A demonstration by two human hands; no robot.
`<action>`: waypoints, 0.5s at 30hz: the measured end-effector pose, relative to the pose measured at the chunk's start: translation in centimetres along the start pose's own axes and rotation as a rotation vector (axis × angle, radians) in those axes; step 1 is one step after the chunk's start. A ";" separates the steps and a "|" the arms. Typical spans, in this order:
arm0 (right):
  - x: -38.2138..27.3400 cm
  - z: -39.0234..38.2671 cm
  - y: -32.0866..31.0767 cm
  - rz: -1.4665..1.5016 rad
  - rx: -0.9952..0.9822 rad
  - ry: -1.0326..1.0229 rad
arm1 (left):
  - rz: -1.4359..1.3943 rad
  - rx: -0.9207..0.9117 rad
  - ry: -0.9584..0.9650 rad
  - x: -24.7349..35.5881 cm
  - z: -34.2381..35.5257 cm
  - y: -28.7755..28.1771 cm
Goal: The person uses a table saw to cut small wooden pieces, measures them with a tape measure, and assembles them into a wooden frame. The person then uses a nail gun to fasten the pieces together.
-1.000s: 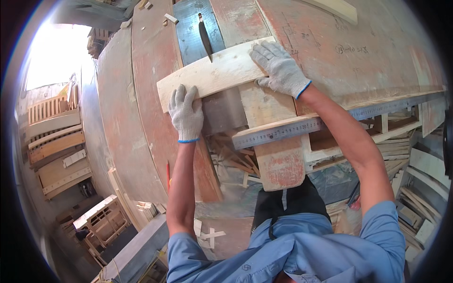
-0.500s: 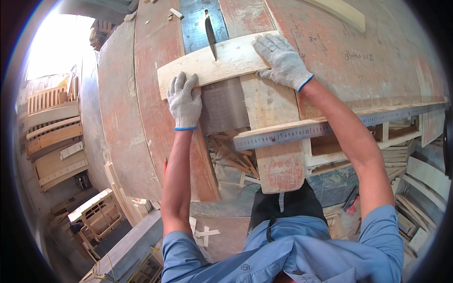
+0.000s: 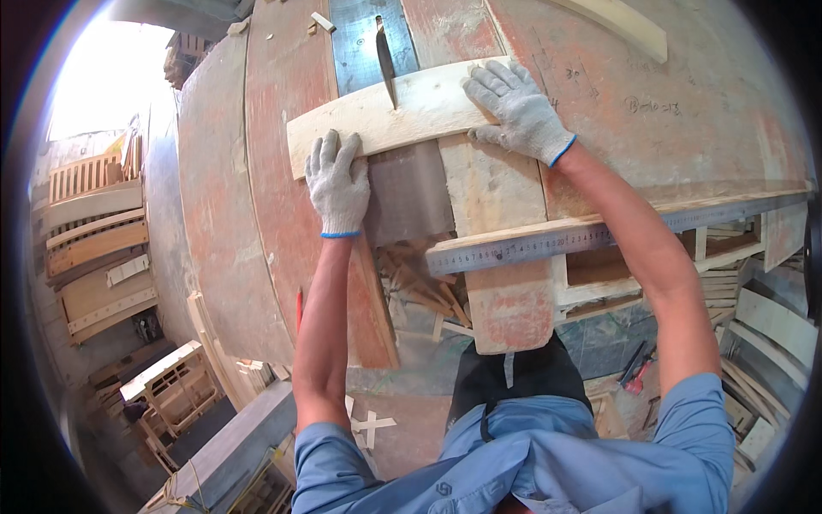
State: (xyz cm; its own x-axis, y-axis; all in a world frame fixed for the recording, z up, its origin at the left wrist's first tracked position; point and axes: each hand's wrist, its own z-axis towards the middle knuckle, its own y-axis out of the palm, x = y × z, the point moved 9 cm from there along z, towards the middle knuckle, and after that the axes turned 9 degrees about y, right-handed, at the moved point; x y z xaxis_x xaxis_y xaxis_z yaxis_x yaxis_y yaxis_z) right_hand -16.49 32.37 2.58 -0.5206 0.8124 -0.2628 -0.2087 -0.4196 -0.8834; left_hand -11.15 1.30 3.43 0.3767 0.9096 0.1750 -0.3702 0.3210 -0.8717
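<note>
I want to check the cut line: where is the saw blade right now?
In the head view the saw blade stands top centre, rising through the table slot, its near end biting into the pale board between the left hand and the right hand.

Left hand (image 3: 336,182) gloved, flat, fingers spread; right hand (image 3: 517,108) gloved, flat, arm outstretched.
</note>
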 end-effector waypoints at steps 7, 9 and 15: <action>-0.2 -0.6 0.2 -0.011 -0.045 -0.026 | 0.051 0.006 0.026 0.9 0.1 -0.6; -0.3 -0.8 -0.2 0.009 -0.043 -0.020 | 0.023 0.017 0.016 0.9 0.3 -0.7; 0.2 -0.7 -0.6 0.085 0.018 0.012 | 0.069 0.258 -0.304 -10.0 1.3 -1.7</action>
State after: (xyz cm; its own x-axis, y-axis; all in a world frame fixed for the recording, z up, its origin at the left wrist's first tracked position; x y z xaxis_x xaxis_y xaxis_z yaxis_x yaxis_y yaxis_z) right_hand -15.85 33.05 2.76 -0.5272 0.7784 -0.3408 -0.1794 -0.4941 -0.8507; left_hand -15.33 -8.01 3.78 0.0898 0.9555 0.2810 -0.6012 0.2770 -0.7496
